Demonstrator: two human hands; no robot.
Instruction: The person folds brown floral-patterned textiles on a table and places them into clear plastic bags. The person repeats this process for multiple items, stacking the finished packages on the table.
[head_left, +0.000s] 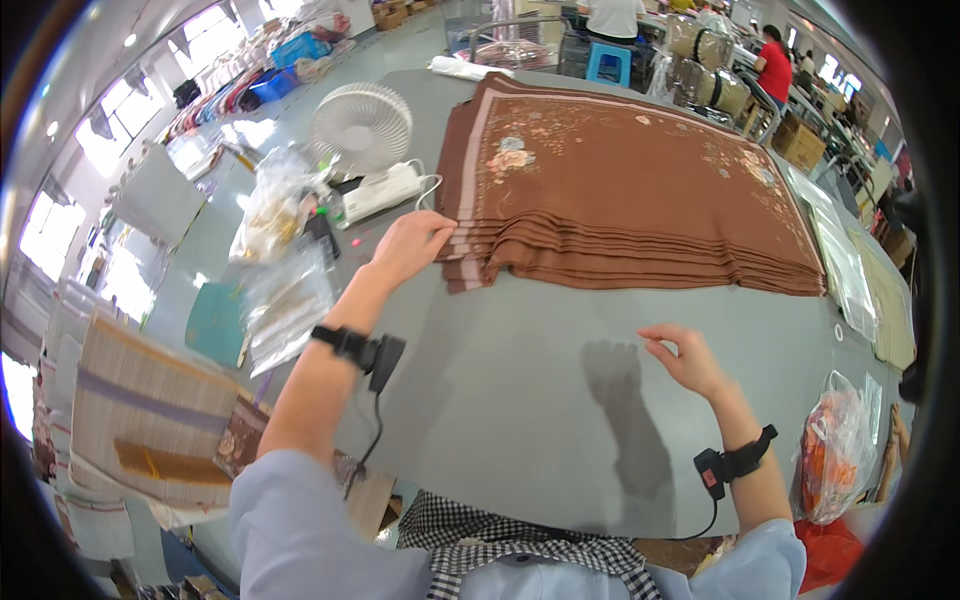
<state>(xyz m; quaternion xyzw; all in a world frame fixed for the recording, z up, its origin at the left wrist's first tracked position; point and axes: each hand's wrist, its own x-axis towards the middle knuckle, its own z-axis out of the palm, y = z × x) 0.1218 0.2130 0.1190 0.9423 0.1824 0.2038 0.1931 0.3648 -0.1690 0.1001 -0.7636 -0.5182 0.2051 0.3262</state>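
A stack of brown printed cloths (620, 170) with a pale border stripe and flower sprays lies across the far half of the grey table (500, 400). Its near edges are bunched into several wavy folds. At the stack's left edge, my left hand (408, 248) has its thumb and fingertips closed on a cloth's border. Nearer to me, my right hand (688, 362) hovers over the bare tabletop, apart from the cloth. Its fingers are bent, with a gap between thumb and forefinger and nothing held. Below it, its shadow falls on the table.
A white fan (362, 128), a white power strip (385, 192) and clear plastic bags (290, 305) sit left of the stack. Flat plastic packets (835, 255) line the right edge, near a bag of orange items (835, 445). Other people work at the back.
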